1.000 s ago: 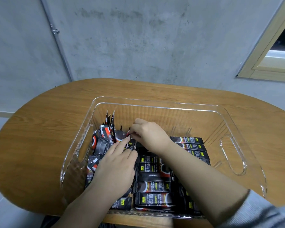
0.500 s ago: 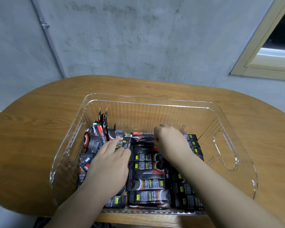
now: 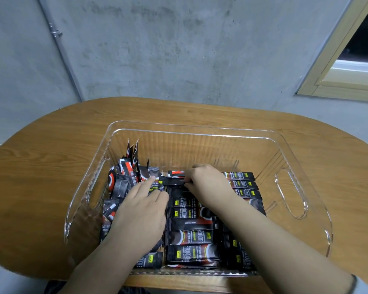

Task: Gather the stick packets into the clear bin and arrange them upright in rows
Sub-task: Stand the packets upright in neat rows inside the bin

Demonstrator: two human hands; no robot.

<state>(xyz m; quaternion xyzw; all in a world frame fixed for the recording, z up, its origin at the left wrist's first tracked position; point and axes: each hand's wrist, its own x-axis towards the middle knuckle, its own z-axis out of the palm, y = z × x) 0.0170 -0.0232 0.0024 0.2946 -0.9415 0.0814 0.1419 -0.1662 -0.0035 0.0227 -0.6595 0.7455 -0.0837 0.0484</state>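
Observation:
A clear plastic bin (image 3: 200, 132) sits on the wooden table and holds many black stick packets with red and yellow print. A stacked row of packets (image 3: 190, 236) lies flat in the bin's middle and right. At the left wall, several packets (image 3: 125, 175) stand upright or lean. My left hand (image 3: 142, 211) rests flat with straight fingers on the leaning packets at the left. My right hand (image 3: 206, 183) has its fingers curled round a packet (image 3: 175, 183) at the far end of the stacked row.
The oval wooden table (image 3: 40, 166) reaches a grey concrete wall behind. The bin has cut-out handles on both short sides, the right handle (image 3: 291, 192) and one at the left. The bin's far half shows bare floor. A window frame (image 3: 336, 60) is at upper right.
My right hand moved from the left packets to the far end of the middle row and took a packet there. My left hand stayed on the left packets.

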